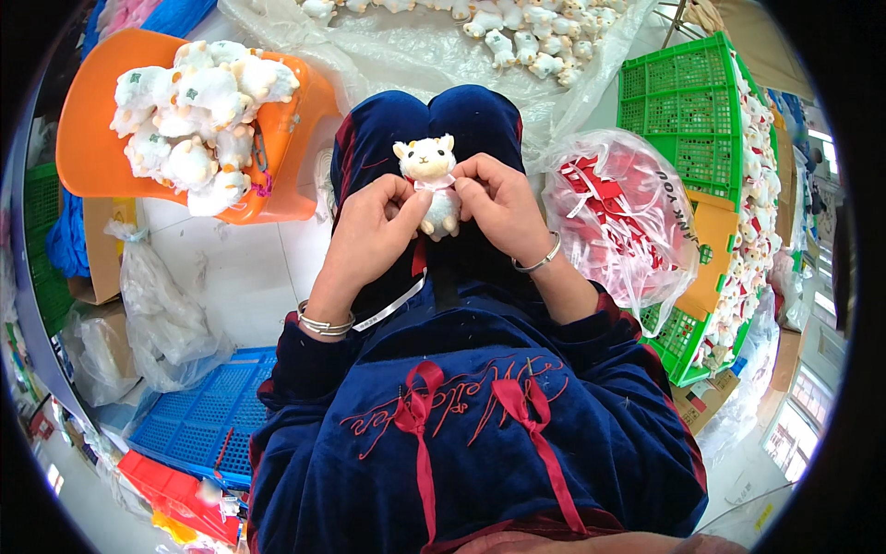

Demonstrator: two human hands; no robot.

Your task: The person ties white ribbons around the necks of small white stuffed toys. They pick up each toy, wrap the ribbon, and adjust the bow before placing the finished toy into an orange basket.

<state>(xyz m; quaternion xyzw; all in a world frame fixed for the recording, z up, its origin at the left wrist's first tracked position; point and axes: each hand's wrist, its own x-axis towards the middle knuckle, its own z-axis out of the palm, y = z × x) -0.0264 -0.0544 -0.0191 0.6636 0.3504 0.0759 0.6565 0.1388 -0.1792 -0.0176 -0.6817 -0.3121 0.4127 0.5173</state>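
A small white plush animal (430, 159) with beige ears and feet sits upright above my lap, its front turned toward me. A pale ribbon (434, 184) lies around its neck. My left hand (377, 220) closes on the toy's left side, thumb at the ribbon. From the other side, my right hand (503, 205) pinches at the ribbon near the neck with thumb and forefinger. The fingertips partly hide the ribbon's ends. Below my left hand hangs a strip (395, 303), white with a red part near the toy.
At left, an orange plastic chair (89, 120) bears a pile of similar plush toys (198, 106). A clear bag of red and white ribbons (614, 208) stands at right, beside green crates (678, 111). More toys lie on plastic sheeting (406, 55) ahead. A blue crate (208, 406) is lower left.
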